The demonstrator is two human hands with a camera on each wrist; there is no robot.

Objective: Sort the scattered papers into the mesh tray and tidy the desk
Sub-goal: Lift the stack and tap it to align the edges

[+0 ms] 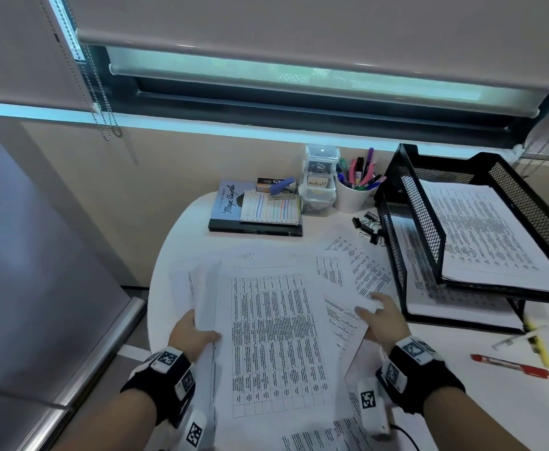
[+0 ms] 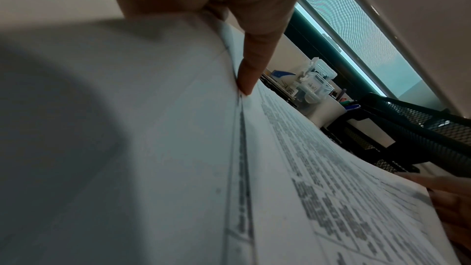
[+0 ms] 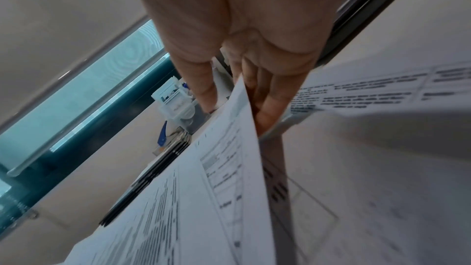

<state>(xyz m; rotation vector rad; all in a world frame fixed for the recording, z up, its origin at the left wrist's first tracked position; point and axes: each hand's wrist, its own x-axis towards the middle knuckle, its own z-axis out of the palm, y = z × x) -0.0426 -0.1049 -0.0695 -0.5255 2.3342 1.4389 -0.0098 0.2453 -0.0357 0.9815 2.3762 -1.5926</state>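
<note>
Printed sheets lie fanned over the near half of the round white table [image 1: 481,395]. My left hand [image 1: 198,333] grips the left edge of the top stack of papers [image 1: 273,336], thumb on top and fingers hidden beneath. In the left wrist view the thumb [image 2: 251,67] presses on the lifted, curved stack [image 2: 305,168]. My right hand [image 1: 377,315] pinches the loose sheets on the right; its wrist view shows the thumb [image 3: 203,88] above a sheet [image 3: 203,198] and the fingers under it. The black two-tier mesh tray [image 1: 419,209] stands at the right, with papers [image 1: 487,229] in both tiers.
At the back are stacked books [image 1: 230,209] with a notepad and a blue stapler [image 1: 282,187], clear boxes [image 1: 320,180] and a white pen cup [image 1: 357,193]. Binder clips [image 1: 369,226] lie by the tray. A red pen [image 1: 510,366] and a yellow highlighter [image 1: 540,343] lie at the right.
</note>
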